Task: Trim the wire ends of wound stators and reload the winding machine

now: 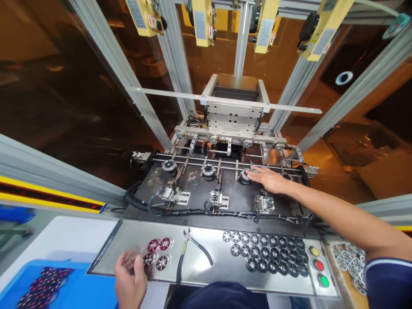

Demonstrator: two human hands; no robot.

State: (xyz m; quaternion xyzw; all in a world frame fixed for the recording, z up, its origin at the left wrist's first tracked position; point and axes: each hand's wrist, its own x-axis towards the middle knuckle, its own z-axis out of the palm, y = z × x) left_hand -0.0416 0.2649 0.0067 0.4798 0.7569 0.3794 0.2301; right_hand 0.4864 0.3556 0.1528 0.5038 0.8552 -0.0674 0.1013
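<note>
My right hand (pixel 267 178) reaches to a winding station on the machine. Its fingers are stretched out, and the fingertips touch the round stator core (pixel 243 175) seated there, partly covering it. Whether the thumb grips anything is hidden. Two more stator cores, one at the middle-left station (pixel 208 170) and one at the far-left station (pixel 169 165), sit on their holders. Low on the left, my left hand (pixel 130 277) hovers by several stators wound with red-brown wire (pixel 153 245). Its fingers are loosely curled and apart, slightly blurred, with nothing visible in them.
Cutting pliers (pixel 186 253) lie with handles spread on the metal shelf (pixel 212 272). Dark stator cores (pixel 264 253) stand in rows to the right, beside yellow, red and green buttons (pixel 318 265). A blue tray (pixel 80 279) holds wound stators. Yellow wire tensioners (pixel 201 23) hang above.
</note>
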